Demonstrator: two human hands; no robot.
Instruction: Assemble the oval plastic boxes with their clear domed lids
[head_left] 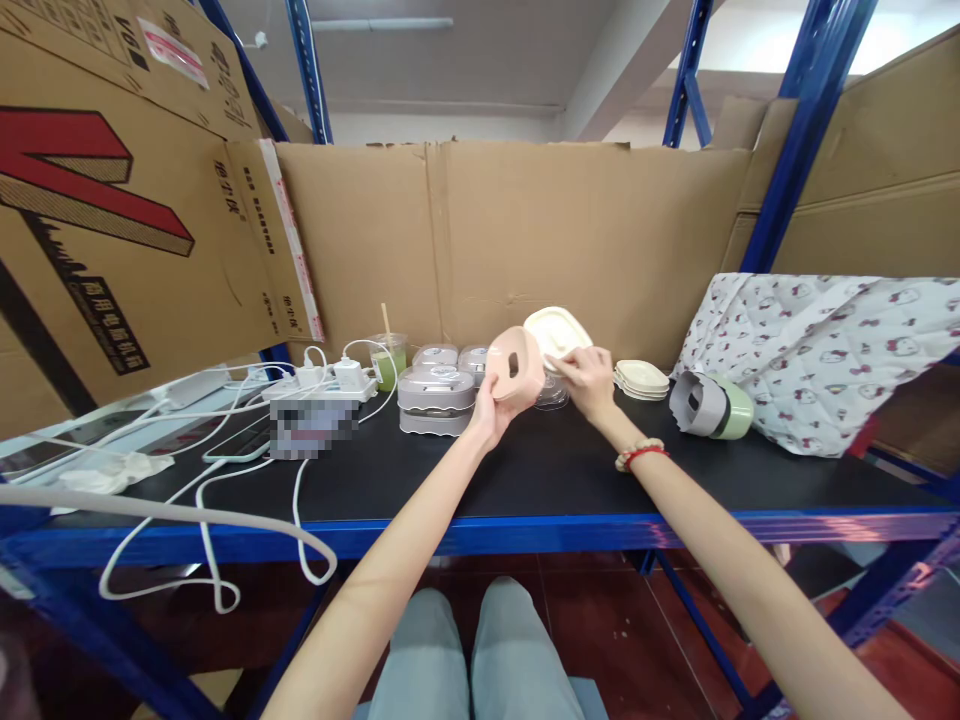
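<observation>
the left grip [491, 405] is clamped on a pink lid [514, 366]; a cream lid [556, 330] is pinched by the right grip [587, 378] above the desk [525, 470].

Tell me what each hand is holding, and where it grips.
The left hand holds a pink slotted lid by its lower edge. The right hand pinches the near edge of a cream lid.

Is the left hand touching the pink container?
Touching. The head view shows the left hand gripping the pink container from below, fingers wrapped on its side.
</observation>
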